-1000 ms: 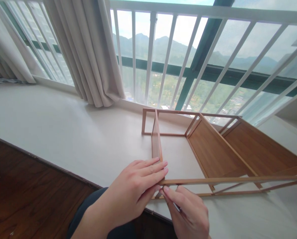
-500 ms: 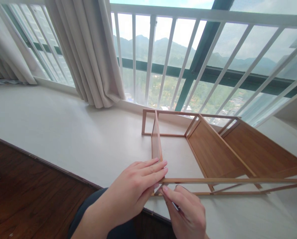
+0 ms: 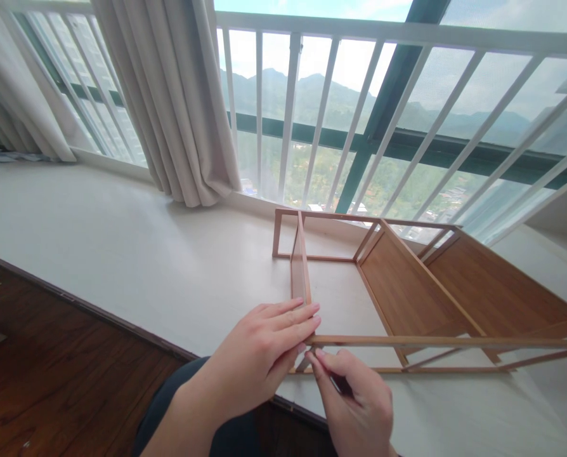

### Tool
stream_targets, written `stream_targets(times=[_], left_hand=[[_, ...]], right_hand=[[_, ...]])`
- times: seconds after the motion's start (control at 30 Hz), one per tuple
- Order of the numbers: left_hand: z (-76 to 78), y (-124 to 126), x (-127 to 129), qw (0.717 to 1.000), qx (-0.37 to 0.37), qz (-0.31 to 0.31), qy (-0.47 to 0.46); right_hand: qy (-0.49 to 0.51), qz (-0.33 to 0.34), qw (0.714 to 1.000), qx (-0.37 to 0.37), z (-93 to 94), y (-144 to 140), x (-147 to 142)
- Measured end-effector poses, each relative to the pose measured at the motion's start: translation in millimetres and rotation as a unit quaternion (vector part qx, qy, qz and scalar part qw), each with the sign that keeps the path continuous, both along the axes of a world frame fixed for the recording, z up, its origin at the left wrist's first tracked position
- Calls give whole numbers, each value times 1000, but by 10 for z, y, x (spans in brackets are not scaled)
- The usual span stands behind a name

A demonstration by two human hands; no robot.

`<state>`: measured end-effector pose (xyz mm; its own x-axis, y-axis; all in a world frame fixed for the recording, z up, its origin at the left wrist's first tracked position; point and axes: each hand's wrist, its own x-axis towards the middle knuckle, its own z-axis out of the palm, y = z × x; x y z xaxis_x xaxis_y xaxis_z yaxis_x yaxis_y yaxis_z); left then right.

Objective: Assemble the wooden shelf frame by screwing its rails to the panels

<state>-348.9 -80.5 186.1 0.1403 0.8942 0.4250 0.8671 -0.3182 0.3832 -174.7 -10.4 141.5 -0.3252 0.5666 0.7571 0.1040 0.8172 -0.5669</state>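
A wooden shelf rack [image 3: 407, 285] lies on its side on the white window ledge [image 3: 122, 241]. My left hand [image 3: 259, 355] rests flat over the rack's near left corner, fingers pressed on the end panel and the front rail [image 3: 430, 341]. My right hand [image 3: 354, 400] sits just below that corner, fingers pinched around something small and dark that I cannot make out, its fingertips touching the corner joint.
A white railing [image 3: 359, 127] and glass window stand right behind the rack. A beige curtain [image 3: 174, 101] hangs at the back left. Dark wood floor [image 3: 50, 381] drops off below the ledge's front edge at left.
The view shifted slightly. My right hand's fingers curled and moved a little closer to the corner joint; my left hand stayed pressed on the corner.
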Motion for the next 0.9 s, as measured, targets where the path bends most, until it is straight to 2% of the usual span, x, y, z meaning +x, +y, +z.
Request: stream_targets(times=[0.13,0.23,0.47,0.67,0.9], left_hand=[[-46,12,3,999,29,7,-32],[-68,15,-1,998,22,3,-54],[20,9,2,997,-3,-5,-74],[-15,6,15,997,33,15,-70],[-88,-16,14,993,69,31,-92]], right_hand=[[-10,0,1000,-19,10,23,5],[-28,9,999,-30,20,27,2],[-86,27,995,-52,72,20,-11],[-175,1,982,-63,88,61,2],[-181,6,978,-105,56,137,9]])
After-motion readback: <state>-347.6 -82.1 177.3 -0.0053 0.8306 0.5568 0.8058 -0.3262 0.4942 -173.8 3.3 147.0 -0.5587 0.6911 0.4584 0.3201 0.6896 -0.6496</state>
